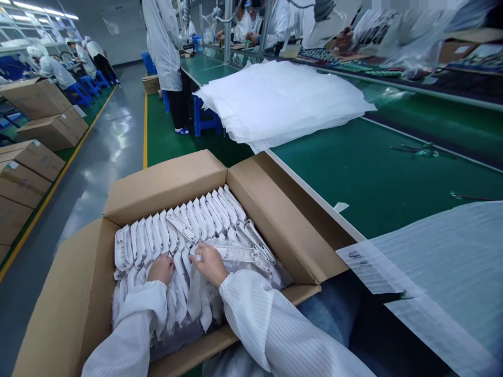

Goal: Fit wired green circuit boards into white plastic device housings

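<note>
An open cardboard box (pixel 271 209) holds rows of white plastic parts (pixel 149 238), many in thin clear wrapping. Both my hands reach inside it. My left hand (pixel 161 268) rests among the parts of the near row, its fingertips down between them and partly hidden. To its right, my right hand (pixel 210 263) has its fingers curled in a pinch on the clear wrapping around a part. One loose white part (pixel 181 226) lies slantwise across the far row, just beyond my hands. More wrapped parts (pixel 247 252) lie flat at the right side of the box.
A green-topped workbench (pixel 334 167) runs along the right, bearing a stack of white sheets (pixel 283 102) and more translucent sheets (pixel 444 262) nearer me. A person in a white coat (pixel 163 44) stands beyond the box. Closed cartons (pixel 23 178) are stacked at the left.
</note>
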Demonstrator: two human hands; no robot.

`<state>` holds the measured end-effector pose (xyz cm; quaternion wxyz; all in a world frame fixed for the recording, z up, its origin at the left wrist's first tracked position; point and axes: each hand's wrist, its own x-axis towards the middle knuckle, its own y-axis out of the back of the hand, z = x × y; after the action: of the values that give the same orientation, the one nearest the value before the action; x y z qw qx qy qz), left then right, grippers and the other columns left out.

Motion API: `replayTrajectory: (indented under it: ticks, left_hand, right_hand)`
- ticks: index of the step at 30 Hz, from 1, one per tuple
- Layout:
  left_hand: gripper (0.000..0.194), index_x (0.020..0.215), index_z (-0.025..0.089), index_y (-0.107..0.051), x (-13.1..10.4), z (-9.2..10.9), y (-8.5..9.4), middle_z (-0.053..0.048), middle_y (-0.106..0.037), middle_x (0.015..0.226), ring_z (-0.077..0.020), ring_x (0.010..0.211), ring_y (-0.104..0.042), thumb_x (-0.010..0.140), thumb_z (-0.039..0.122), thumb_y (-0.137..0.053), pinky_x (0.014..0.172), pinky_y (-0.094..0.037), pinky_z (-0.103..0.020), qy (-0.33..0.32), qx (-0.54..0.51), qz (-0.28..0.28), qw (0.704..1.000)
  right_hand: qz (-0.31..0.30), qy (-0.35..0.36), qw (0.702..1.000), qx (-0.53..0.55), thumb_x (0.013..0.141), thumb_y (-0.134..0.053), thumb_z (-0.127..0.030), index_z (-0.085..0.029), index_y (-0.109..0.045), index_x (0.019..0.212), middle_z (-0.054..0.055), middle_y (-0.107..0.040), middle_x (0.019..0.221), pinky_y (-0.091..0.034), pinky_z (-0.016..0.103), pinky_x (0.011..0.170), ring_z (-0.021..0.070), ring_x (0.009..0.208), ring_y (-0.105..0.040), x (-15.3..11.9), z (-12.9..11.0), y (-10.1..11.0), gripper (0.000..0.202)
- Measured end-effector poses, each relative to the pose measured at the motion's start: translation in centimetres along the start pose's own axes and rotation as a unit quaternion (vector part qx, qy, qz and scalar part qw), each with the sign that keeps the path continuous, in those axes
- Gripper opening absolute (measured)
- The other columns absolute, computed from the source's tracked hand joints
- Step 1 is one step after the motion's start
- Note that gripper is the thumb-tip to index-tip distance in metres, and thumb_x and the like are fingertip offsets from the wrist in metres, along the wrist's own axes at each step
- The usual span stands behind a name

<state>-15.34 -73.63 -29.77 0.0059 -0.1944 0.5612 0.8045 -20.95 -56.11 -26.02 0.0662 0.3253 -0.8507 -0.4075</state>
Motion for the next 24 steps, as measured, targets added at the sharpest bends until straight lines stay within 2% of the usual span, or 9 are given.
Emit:
replayTrajectory:
  ticks: [3, 5, 10, 16, 20, 22, 24]
  left_hand:
    - [0.017, 0.079, 0.012, -0.055, -0.9, 0.7, 0.6, -0.003, -0.057, 0.083, -0.0143, 0.077, -0.054, 0.082, 0.027, -0.048, 0.072, -0.045, -0.034, -0.02, -0.012, 0.032, 0.999]
    - [0.018, 0.077, 0.012, -0.055, -1.4, 1.1, 0.9, -0.002, -0.056, 0.08, -0.0131, 0.073, -0.054, 0.082, 0.027, -0.047, 0.07, -0.045, -0.033, -0.041, -0.032, 0.046, 0.998]
    - [0.021, 0.072, 0.012, -0.054, -1.5, 1.6, 0.6, 0.001, -0.053, 0.07, -0.0117, 0.065, -0.051, 0.082, 0.03, -0.047, 0.064, -0.044, -0.03, -0.06, -0.09, 0.069, 0.992]
    - [0.029, 0.068, 0.016, -0.053, -2.1, 2.1, 0.4, -0.002, -0.05, 0.068, -0.0147, 0.065, -0.052, 0.081, 0.036, -0.038, 0.06, -0.042, -0.028, -0.071, -0.19, 0.119, 0.972]
    - [0.034, 0.065, 0.02, -0.053, -2.2, 3.9, 0.1, -0.007, -0.056, 0.079, -0.0198, 0.076, -0.055, 0.077, 0.046, -0.036, 0.066, -0.045, -0.029, -0.1, -0.26, 0.13, 0.951]
    - [0.037, 0.065, 0.021, -0.054, -1.8, 5.2, -0.3, -0.008, -0.059, 0.083, -0.0215, 0.082, -0.056, 0.075, 0.052, -0.035, 0.07, -0.046, -0.029, -0.111, -0.293, 0.129, 0.941]
    - [0.04, 0.063, 0.024, -0.054, -1.1, 6.4, -0.7, -0.006, -0.061, 0.075, -0.0216, 0.076, -0.059, 0.073, 0.055, -0.033, 0.068, -0.048, -0.03, -0.115, -0.318, 0.123, 0.933]
  right_hand:
    - [-0.009, 0.044, 0.999, 0.026, 0.081, -0.05, -0.026, -0.012, -0.057, 0.077, 0.003, -0.058, 0.093, -0.044, 0.032, 0.074, 0.0135, 0.083, -0.054, 0.2, 0.0, -0.1, 0.017]
    - [-0.027, 0.054, 0.998, 0.035, 0.08, -0.053, -0.027, -0.012, -0.057, 0.077, 0.002, -0.059, 0.089, -0.044, 0.032, 0.075, 0.0135, 0.082, -0.055, 0.6, -0.1, -0.7, 0.016]
    - [-0.023, -0.033, 0.999, 0.008, 0.083, -0.048, -0.029, -0.012, -0.057, 0.082, 0.003, -0.059, 0.084, -0.045, 0.035, 0.075, 0.0145, 0.081, -0.056, 1.6, 0.2, -2.5, 0.02]
    - [0.009, -0.098, 0.995, -0.004, 0.083, -0.048, -0.028, -0.012, -0.057, 0.079, 0.002, -0.059, 0.082, -0.044, 0.035, 0.075, 0.0142, 0.081, -0.056, 1.4, 0.8, -2.3, 0.019]
    - [0.04, -0.125, 0.991, 0.0, 0.079, -0.049, -0.012, -0.012, -0.059, 0.08, 0.005, -0.061, 0.084, -0.043, 0.034, 0.077, 0.0164, 0.086, -0.055, 1.0, 0.7, -2.7, 0.01]
    - [0.062, -0.137, 0.989, 0.005, 0.071, -0.047, -0.003, -0.013, -0.062, 0.08, 0.01, -0.063, 0.085, -0.043, 0.032, 0.074, 0.0204, 0.087, -0.057, 0.9, 0.7, -2.8, 0.02]
    - [0.083, -0.139, 0.987, 0.01, 0.066, -0.045, -0.004, -0.017, -0.064, 0.08, 0.012, -0.064, 0.082, -0.044, 0.032, 0.067, 0.0239, 0.083, -0.059, 0.9, 0.9, -2.6, 0.027]
